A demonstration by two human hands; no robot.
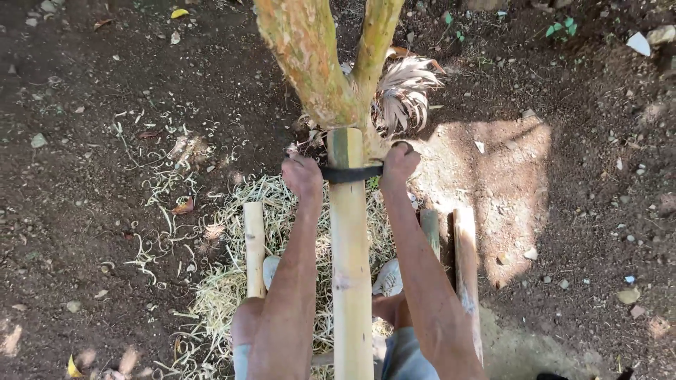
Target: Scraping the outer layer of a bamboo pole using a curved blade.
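**A:** What are the hands doing, from where you're standing?

**B:** Both sets of fingers are curled tight, fists basically. The left hand (pixel 303 176) is clamped on one end of a dark curved blade (pixel 352 173), the right hand (pixel 399 163) on the other end. So it's a two-handled drawknife kind of thing, held crossways.

**A:** Crossways over what?

**B:** A long bamboo pole (pixel 350 260). The blade sits right across it near the far end, touching the top face. The pole runs straight away from the person, between both forearms, and its far tip is butted up against the forked tree trunk (pixel 317 70), right below where the two stems split. That tip has a green patch; the rest is pale yellow.

**A:** Anything else lying around?

**B:** Yeah, a shorter bamboo piece (pixel 254 248) lies just left of the left arm, and two more split lengths (pixel 465 260) are on the right, beside the right forearm. Under all of it there's a heap of pale shavings (pixel 218 281), with curly strips scattered further left over the dark dirt ground (pixel 84 141). A white sandal (pixel 389 279) peeks out between the pole and the right arm. Some dried, feathery frond (pixel 405 88) sits behind the trunk, and a sunny patch falls on the soil to the right.
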